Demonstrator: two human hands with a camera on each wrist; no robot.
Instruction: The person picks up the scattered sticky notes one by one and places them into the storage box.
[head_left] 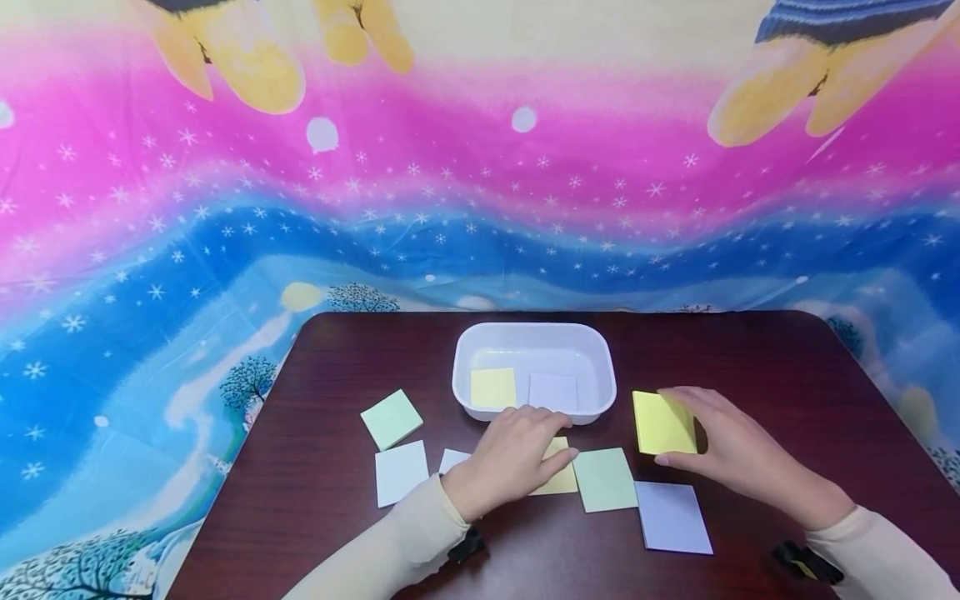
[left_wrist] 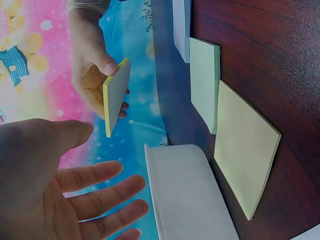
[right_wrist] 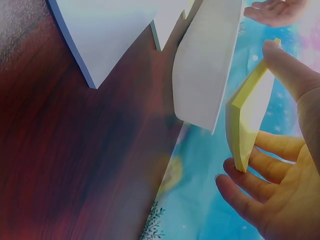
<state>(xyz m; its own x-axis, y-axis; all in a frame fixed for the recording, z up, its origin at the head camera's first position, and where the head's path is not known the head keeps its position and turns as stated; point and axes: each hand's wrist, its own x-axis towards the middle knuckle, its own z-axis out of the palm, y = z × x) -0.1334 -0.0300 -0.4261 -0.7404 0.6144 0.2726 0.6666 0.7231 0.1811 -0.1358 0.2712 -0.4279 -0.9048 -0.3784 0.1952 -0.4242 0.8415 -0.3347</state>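
My right hand (head_left: 731, 433) holds a bright yellow sticky note pad (head_left: 664, 423) by its edges, thumb on the near side and fingers on the far side. In the right wrist view the same yellow pad (right_wrist: 247, 107) is raised off the table. My left hand (head_left: 513, 454) hovers before the white plastic tub (head_left: 534, 332), palm down, its fingers apart and holding nothing in the left wrist view. Inside the tub lie a pale yellow pad (head_left: 492, 387) and a lavender pad (head_left: 553, 392). Under the left hand, a yellow pad (head_left: 558, 479) is partly hidden.
On the dark wooden table (head_left: 300, 550) lie more pads: a green one (head_left: 392, 419) and a white one (head_left: 401, 473) at left, a partly covered white one (head_left: 453, 460), a green one (head_left: 606, 480) and a lavender one (head_left: 673, 517) at right. A patterned cloth (head_left: 480, 183) hangs behind.
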